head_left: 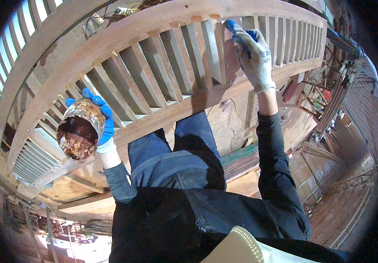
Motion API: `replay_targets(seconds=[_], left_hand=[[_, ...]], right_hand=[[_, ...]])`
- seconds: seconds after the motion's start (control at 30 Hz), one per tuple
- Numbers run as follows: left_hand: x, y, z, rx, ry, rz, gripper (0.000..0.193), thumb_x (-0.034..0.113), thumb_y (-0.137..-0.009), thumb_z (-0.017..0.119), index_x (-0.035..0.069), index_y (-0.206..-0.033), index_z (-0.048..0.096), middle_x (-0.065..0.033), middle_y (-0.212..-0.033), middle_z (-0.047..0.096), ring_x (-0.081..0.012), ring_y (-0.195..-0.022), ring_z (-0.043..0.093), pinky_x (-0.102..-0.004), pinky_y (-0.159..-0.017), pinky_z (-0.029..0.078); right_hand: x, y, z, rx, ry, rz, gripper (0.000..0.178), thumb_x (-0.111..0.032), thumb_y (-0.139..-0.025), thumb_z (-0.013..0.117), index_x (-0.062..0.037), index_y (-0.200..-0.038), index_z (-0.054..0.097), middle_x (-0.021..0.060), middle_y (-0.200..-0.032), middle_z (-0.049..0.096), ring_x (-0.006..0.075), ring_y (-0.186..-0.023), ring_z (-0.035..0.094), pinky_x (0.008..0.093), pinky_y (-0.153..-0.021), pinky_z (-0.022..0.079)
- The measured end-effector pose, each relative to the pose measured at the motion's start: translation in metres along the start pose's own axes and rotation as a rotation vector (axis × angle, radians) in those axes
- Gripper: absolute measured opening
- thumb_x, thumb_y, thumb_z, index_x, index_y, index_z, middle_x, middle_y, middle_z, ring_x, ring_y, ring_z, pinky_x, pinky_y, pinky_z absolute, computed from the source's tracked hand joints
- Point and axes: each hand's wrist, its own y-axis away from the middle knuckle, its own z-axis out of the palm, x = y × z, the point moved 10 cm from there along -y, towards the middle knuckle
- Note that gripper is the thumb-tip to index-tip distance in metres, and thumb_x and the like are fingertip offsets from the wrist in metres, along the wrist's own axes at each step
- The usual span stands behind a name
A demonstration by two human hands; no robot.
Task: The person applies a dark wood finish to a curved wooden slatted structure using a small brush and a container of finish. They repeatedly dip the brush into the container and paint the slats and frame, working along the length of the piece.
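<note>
Your left hand (103, 120) has its grip wrapped around a stain-crusted can (78, 128), held beside the louvred wooden shutter (167, 65). The can looks slick and liable to spill, so keep it level. Your right hand (253, 57) presses on 1 slat (228, 48); whether that grip holds anything, you cannot tell. The slats look thin, the frame stiff.

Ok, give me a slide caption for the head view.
Gloved left hand holds a stained can while the right hand works on a wooden louvred shutter.
</note>
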Motion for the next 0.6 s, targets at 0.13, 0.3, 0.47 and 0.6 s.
replay_targets(seconds=[0.13, 0.3, 0.47, 0.6], left_hand=[[-0.003, -0.004, 0.000, 0.040, 0.022, -0.020, 0.038, 0.038, -0.099, 0.048, 0.019, -0.131, 0.057, -0.0172, -0.142, 0.046, -0.0363, -0.126, 0.047, -0.0570, -0.103, 0.041], [-0.006, -0.003, -0.001, 0.062, 0.068, -0.052, 0.036, 0.037, -0.098, 0.049, 0.020, -0.129, 0.058, -0.0172, -0.141, 0.047, -0.0369, -0.126, 0.046, -0.0565, -0.102, 0.041], [-0.002, -0.001, -0.002, 0.055, -0.003, -0.009, 0.043, 0.040, -0.096, 0.053, 0.014, -0.131, 0.057, -0.0152, -0.137, 0.051, -0.0351, -0.125, 0.047, -0.0556, -0.102, 0.042], [-0.005, -0.004, -0.001, 0.059, 0.039, -0.017, 0.035, 0.035, -0.097, 0.052, 0.020, -0.128, 0.059, -0.0168, -0.141, 0.047, -0.0373, -0.127, 0.045, -0.0555, -0.102, 0.041]], right_hand=[[-0.010, -0.018, -0.004, -0.009, 0.029, -0.117, 0.040, -0.006, -0.082, 0.063, -0.0222, -0.119, 0.063, 0.0094, -0.099, 0.059, 0.0325, -0.080, 0.062, 0.0395, -0.071, 0.052], [0.001, -0.015, 0.002, -0.087, 0.150, -0.146, 0.043, -0.003, -0.079, 0.063, -0.0221, -0.117, 0.064, 0.0097, -0.098, 0.059, 0.0321, -0.082, 0.062, 0.0385, -0.071, 0.052], [0.010, -0.024, -0.009, -0.116, -0.202, -0.227, 0.043, 0.005, -0.078, 0.058, -0.0136, -0.116, 0.065, 0.0102, -0.098, 0.061, 0.0264, -0.086, 0.061, 0.0347, -0.076, 0.051], [-0.003, -0.040, -0.010, -0.150, -0.125, -0.399, 0.040, 0.008, -0.081, 0.057, -0.0080, -0.118, 0.062, 0.0136, -0.101, 0.058, 0.0289, -0.086, 0.060, 0.0326, -0.075, 0.051]])
